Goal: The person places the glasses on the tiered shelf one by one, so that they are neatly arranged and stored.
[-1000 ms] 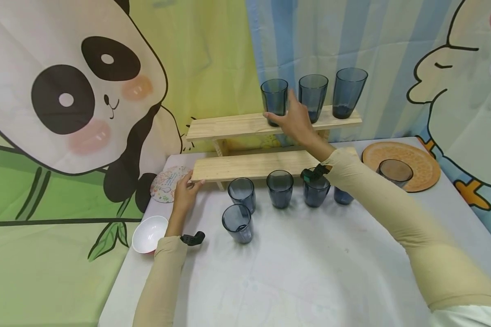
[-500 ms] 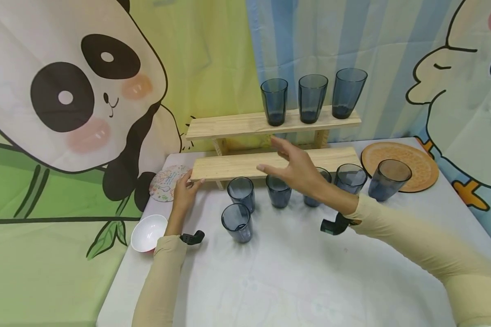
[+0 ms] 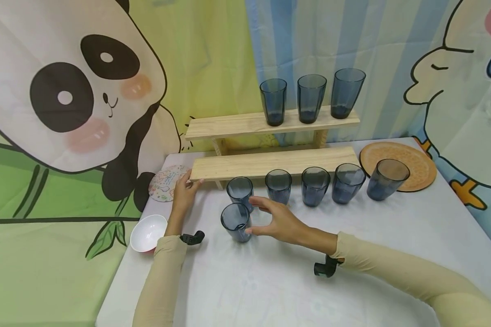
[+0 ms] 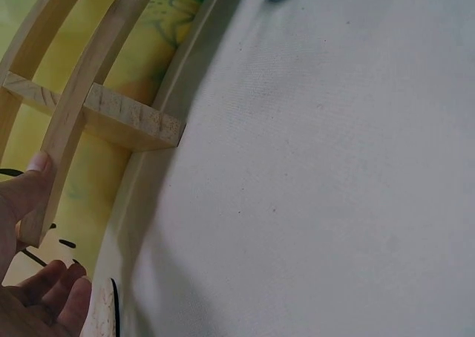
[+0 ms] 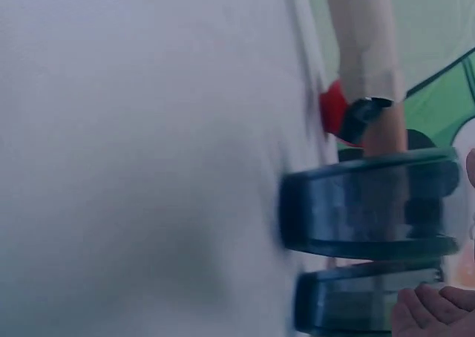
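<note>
My left hand [image 3: 183, 195] grips the left end of the lower board of a two-tier wooden shelf [image 3: 270, 165]. In the left wrist view the thumb [image 4: 37, 162] lies on the board's edge. My right hand [image 3: 284, 222] is at the right side of the front blue-grey glass tumbler [image 3: 235, 222], its thumb and fingers spread apart. Whether it touches the glass I cannot tell. Just behind stands another tumbler [image 3: 240, 188]. The right wrist view shows both glasses, blurred, with the fingers [image 5: 430, 311] by one of them.
Three tumblers [image 3: 312, 99] stand on the upper board. Several more [image 3: 314, 186] line the table in front of the shelf. A round orange mat [image 3: 421, 168] lies at right. At left are a white bowl [image 3: 147, 234] and a patterned round mat [image 3: 165, 184].
My right hand has left the leftmost tumbler on the upper board and come down and toward me to the front tumbler. My left hand has stayed at the shelf end.
</note>
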Motion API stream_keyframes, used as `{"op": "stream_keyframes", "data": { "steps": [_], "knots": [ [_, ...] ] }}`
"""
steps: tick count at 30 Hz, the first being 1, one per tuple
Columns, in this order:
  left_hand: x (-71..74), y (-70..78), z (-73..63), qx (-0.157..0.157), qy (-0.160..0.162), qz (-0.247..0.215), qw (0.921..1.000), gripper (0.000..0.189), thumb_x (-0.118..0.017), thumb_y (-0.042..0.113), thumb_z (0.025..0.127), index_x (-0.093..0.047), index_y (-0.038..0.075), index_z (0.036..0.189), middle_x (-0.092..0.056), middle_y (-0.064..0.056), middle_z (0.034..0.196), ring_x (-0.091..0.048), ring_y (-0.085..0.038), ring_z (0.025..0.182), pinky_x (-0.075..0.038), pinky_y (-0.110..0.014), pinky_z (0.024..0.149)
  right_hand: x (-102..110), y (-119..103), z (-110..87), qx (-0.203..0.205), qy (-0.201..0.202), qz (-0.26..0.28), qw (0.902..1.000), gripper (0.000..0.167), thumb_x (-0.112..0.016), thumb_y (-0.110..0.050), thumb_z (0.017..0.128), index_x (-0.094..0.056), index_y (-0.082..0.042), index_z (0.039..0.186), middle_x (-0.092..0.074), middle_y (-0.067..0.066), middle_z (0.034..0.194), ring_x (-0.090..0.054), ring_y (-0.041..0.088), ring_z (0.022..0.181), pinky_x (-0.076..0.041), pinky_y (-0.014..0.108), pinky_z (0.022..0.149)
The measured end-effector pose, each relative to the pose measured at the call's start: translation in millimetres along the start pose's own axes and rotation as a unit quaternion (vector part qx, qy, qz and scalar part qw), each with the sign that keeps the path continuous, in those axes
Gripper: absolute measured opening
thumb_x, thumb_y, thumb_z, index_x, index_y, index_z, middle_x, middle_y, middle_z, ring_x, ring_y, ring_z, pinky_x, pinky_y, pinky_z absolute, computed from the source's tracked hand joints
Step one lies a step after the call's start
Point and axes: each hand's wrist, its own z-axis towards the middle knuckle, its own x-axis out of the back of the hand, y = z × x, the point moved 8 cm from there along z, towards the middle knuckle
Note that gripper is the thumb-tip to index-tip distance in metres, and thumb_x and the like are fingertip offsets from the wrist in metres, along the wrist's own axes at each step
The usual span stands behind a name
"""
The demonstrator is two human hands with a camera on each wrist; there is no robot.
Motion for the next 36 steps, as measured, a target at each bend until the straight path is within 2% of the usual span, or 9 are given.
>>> {"op": "stream_keyframes", "data": {
  "steps": [4,8,14,19,24,36],
  "knots": [
    [0.5,-1.8,0.9,0.002,-0.002,0.001,1.0,0.071,-0.071,0.032,0.103,-0.04,0.009,0.163,-0.035,-0.021,0.168,-0.051,-0.047,0.141,-0.045,-0.051,0.119,-19,12,2.1,-0.006,-0.018,-0.008,0.9998,0.095,-0.089,-0.05,0.083,-0.044,-0.015,0.16,-0.049,0.003,0.162,-0.05,0.029,0.147,-0.043,0.039,0.122],
    [0.6,-2.6,1.2,0.006,-0.005,0.003,1.0,0.072,-0.071,0.033,0.103,-0.039,0.01,0.163,-0.034,-0.021,0.169,-0.051,-0.047,0.142,-0.045,-0.051,0.119,-31,17,4.8,-0.006,-0.017,0.0,0.9998,0.098,-0.091,-0.045,0.082,-0.043,-0.011,0.16,-0.047,0.008,0.163,-0.051,0.033,0.147,-0.044,0.042,0.121],
    [0.8,-3.2,1.2,0.005,-0.003,0.001,1.0,0.072,-0.071,0.034,0.103,-0.039,0.009,0.163,-0.033,-0.021,0.169,-0.049,-0.047,0.143,-0.044,-0.05,0.12,-43,18,9.7,0.013,-0.01,0.03,0.9994,0.095,-0.092,-0.038,0.083,-0.043,-0.007,0.159,-0.055,0.011,0.156,-0.054,0.03,0.144,-0.045,0.041,0.12],
    [0.3,-2.3,0.6,0.0,-0.002,-0.004,1.0,0.071,-0.071,0.033,0.103,-0.041,0.009,0.162,-0.033,-0.019,0.17,-0.05,-0.045,0.143,-0.044,-0.049,0.12,-46,17,12.5,0.03,0.007,0.068,0.9972,0.088,-0.093,-0.027,0.082,-0.048,-0.002,0.154,-0.061,0.015,0.15,-0.058,0.029,0.14,-0.047,0.036,0.118],
    [0.5,0.0,0.4,0.002,-0.004,-0.002,1.0,0.071,-0.071,0.034,0.103,-0.04,0.011,0.163,-0.033,-0.018,0.17,-0.051,-0.045,0.142,-0.045,-0.049,0.12,-45,16,13.0,0.035,0.017,0.079,0.9961,0.087,-0.093,-0.025,0.082,-0.05,-0.001,0.153,-0.06,0.016,0.15,-0.059,0.028,0.139,-0.047,0.031,0.116],
    [0.6,-1.8,-2.0,0.014,-0.006,0.003,0.9999,0.073,-0.071,0.037,0.103,-0.039,0.014,0.164,-0.031,-0.018,0.171,-0.049,-0.046,0.143,-0.046,-0.053,0.118,-46,18,12.8,0.037,0.019,0.099,0.9942,0.084,-0.093,-0.023,0.083,-0.052,-0.003,0.152,-0.061,0.016,0.148,-0.059,0.027,0.139,-0.046,0.032,0.118]
  ]
}}
